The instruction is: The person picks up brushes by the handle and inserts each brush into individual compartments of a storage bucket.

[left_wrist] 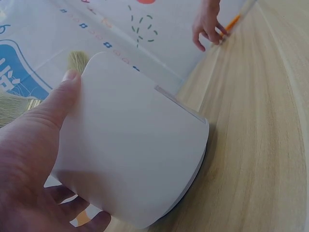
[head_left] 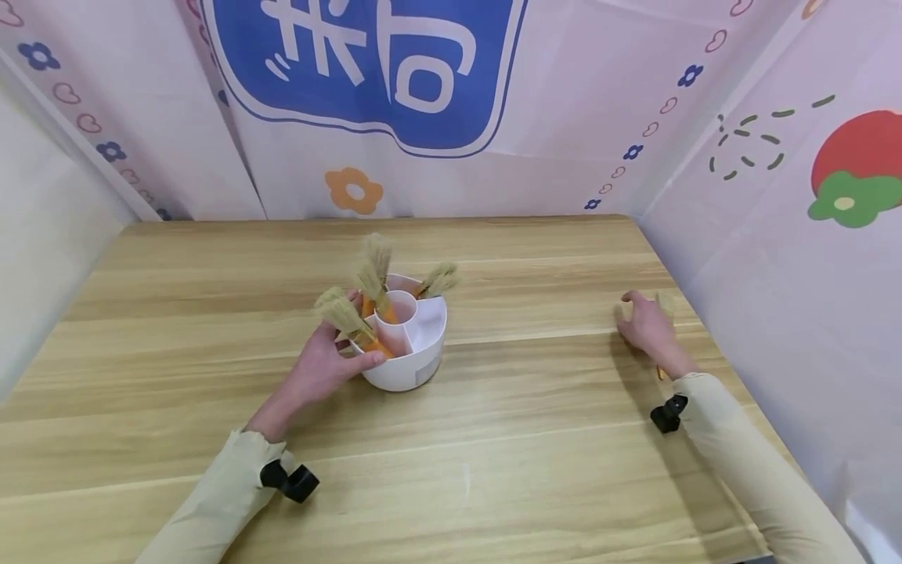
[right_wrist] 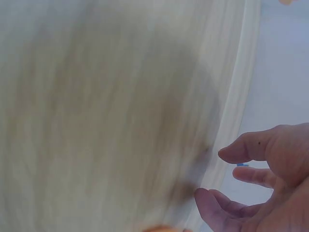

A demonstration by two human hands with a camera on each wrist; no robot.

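Note:
A white divided caddy (head_left: 423, 368) stands on the table with several orange-handled bristle brushes leaning in its compartments. My left hand (head_left: 327, 360) grips it from the left, thumb (left_wrist: 63, 96) on the outer wall near the rim and fingers on the far side. One brush (head_left: 343, 312) leans out over that hand. At the right, another brush (head_left: 665, 304) lies on the table, partly hidden under my right hand (head_left: 650, 323). In the right wrist view the right thumb and fingers are apart and loosely bent, holding nothing. The orange handle (right_wrist: 161, 228) shows at the bottom edge.
The wood-grain table (head_left: 493, 454) runs back to a printed pink-white backdrop (head_left: 564, 102) with a blue sign. A side panel (head_left: 789, 298) stands along the right table edge, close beside the right hand. Black wrist cameras (head_left: 290, 479) sit on both sleeves.

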